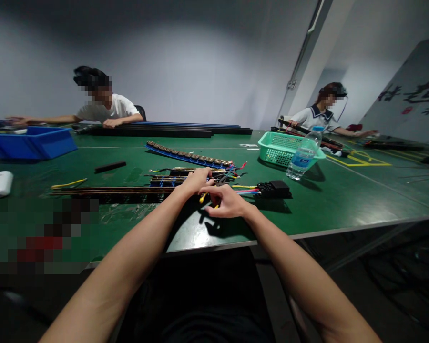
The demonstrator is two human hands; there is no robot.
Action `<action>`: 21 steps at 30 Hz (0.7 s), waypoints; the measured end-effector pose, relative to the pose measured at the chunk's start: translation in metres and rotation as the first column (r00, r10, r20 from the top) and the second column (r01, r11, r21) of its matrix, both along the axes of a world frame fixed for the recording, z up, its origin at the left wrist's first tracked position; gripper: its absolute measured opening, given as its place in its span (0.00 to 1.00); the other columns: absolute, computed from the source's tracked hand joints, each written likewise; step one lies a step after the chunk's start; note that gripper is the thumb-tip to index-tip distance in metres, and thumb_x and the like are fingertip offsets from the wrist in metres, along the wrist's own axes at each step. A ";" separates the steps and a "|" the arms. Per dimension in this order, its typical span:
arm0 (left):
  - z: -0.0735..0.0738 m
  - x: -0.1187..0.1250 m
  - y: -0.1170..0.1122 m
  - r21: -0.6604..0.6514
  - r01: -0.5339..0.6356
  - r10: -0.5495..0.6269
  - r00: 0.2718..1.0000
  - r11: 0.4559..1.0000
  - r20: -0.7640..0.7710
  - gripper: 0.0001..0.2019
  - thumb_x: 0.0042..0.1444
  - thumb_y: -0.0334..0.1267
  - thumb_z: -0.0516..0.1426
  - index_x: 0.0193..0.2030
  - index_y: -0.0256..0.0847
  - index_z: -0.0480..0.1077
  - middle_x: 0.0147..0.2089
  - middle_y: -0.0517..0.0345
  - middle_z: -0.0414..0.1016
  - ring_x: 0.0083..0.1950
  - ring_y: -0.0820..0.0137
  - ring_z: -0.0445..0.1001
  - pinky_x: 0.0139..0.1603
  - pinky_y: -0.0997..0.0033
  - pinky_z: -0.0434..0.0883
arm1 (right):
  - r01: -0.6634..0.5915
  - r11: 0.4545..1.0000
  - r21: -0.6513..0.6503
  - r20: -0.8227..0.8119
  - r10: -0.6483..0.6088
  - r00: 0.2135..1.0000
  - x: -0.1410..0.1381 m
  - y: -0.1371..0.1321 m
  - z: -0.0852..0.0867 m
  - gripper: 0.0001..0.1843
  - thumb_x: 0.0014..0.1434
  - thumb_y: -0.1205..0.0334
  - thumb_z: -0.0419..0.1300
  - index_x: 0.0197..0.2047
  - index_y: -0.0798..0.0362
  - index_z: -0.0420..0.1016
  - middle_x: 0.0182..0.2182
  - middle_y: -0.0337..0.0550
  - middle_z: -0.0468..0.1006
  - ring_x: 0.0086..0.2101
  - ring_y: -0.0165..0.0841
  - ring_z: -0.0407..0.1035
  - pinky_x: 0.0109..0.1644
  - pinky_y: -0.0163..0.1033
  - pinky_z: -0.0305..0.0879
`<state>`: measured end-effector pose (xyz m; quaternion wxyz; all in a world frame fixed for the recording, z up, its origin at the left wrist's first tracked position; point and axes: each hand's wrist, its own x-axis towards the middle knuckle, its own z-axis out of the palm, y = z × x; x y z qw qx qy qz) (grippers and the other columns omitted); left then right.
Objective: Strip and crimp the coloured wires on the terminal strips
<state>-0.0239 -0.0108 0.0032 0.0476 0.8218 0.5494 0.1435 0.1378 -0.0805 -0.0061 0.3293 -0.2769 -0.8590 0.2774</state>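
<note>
A pair of pliers with yellow handles (pixel 202 197) is in my right hand (pixel 227 201), its dark jaws pointing away from me at the wire ends. My left hand (pixel 199 180) is beside it, fingers curled over the end of a long black strip with copper-coloured rails (pixel 114 191). What those fingers pinch is hidden. Red and blue wires (pixel 248 191) run from there to a black connector block (pixel 274 188) on the right. Just behind my hands lie shorter railed strips (pixel 164 180) with blue parts, and a curved blue-backed strip (pixel 189 155) ending in loose wires.
A green basket (pixel 277 150) and a water bottle (pixel 303 157) stand at the right on the green table (pixel 343 200). The blue bin (pixel 46 143) is at the left. Long black bars (pixel 164 131) lie along the back, where two people sit working (pixel 116 107).
</note>
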 end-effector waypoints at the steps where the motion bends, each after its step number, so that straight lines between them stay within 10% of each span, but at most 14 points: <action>1: 0.001 0.000 0.000 -0.007 -0.004 0.004 1.000 1.000 -0.002 0.11 0.64 0.44 0.53 0.49 0.45 0.70 0.53 0.50 0.77 0.54 0.55 0.74 0.53 0.56 0.71 | 0.001 1.000 -0.005 0.003 -0.001 1.000 -0.002 0.000 -0.001 0.23 0.49 0.64 0.66 0.50 0.55 0.78 0.19 0.28 0.62 0.21 0.24 0.55 0.25 0.33 0.51; 5: 0.004 -0.001 -0.006 0.003 0.039 -0.039 0.999 0.999 -0.001 0.13 0.63 0.43 0.55 0.51 0.44 0.69 0.56 0.48 0.76 0.57 0.55 0.73 0.53 0.58 0.71 | 0.042 0.992 -0.123 -0.320 -0.080 0.944 -0.006 0.003 0.002 0.21 0.52 0.60 0.66 0.50 0.52 0.73 0.21 0.29 0.66 0.22 0.25 0.59 0.26 0.33 0.55; 10: 0.004 0.000 -0.009 0.048 0.037 -0.037 0.999 0.998 0.002 0.13 0.64 0.44 0.52 0.50 0.42 0.69 0.53 0.46 0.77 0.57 0.53 0.74 0.53 0.56 0.71 | -0.022 0.934 -0.357 -0.770 -0.281 0.572 0.009 0.009 0.020 0.22 0.56 0.46 0.63 0.50 0.49 0.69 0.21 0.28 0.63 0.17 0.23 0.50 0.18 0.31 0.43; 14: 0.003 0.001 -0.008 0.033 0.036 -0.036 0.999 0.999 0.006 0.12 0.63 0.44 0.53 0.49 0.42 0.69 0.53 0.47 0.76 0.56 0.53 0.73 0.53 0.55 0.70 | -0.093 0.925 -0.368 -0.873 -0.310 0.377 0.034 0.011 0.032 0.25 0.54 0.42 0.62 0.50 0.48 0.71 0.21 0.28 0.61 0.17 0.22 0.47 0.16 0.29 0.41; 21: 0.002 0.000 -0.008 0.051 0.063 -0.065 0.998 0.997 0.024 0.22 0.64 0.42 0.51 0.65 0.46 0.62 0.61 0.48 0.73 0.62 0.53 0.70 0.59 0.52 0.68 | 0.006 0.931 -0.365 -0.884 -0.348 0.311 0.038 0.015 0.031 0.26 0.49 0.55 0.64 0.52 0.45 0.69 0.24 0.28 0.66 0.17 0.22 0.48 0.16 0.28 0.45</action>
